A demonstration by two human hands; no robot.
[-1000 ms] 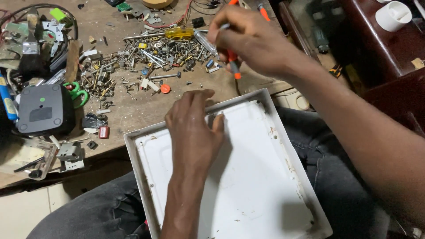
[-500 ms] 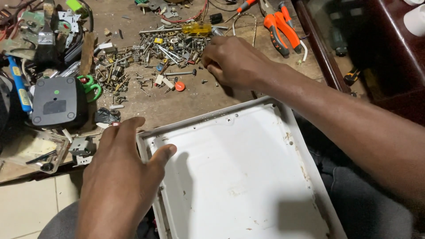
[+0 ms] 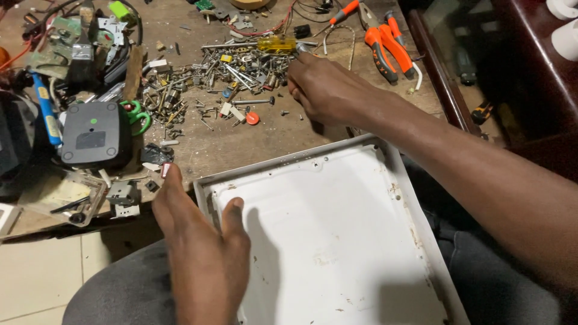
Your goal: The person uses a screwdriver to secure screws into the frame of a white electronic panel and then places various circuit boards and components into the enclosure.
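Head view looks down on a cluttered wooden workbench [image 3: 271, 135] and a white metal tray [image 3: 337, 235] resting on the person's lap, its far rim just at the bench edge. The tray's near end runs out of the bottom of the picture, and the right forearm crosses over its far right corner, hiding that part of the rim.

The left hand [image 3: 201, 253] is spread open, fingers apart. Its thumb lies over the tray's left rim onto the white inside surface, while the other fingers reach past the corner toward the bench edge; whether the palm presses on the tray cannot be told.

The right hand [image 3: 328, 90] rests on the bench well beyond the tray, at the right edge of a pile of screws and small metal parts [image 3: 226, 78]. Its fingers are curled inward, and something small and silvery shows at the fingertips, but whether it is pinched is too small to make out.

A yellow-handled screwdriver [image 3: 274, 44] lies just beyond that hand, orange pliers [image 3: 388, 45] farther right. A black box [image 3: 93, 132] sits left beside green scissors [image 3: 137, 114].
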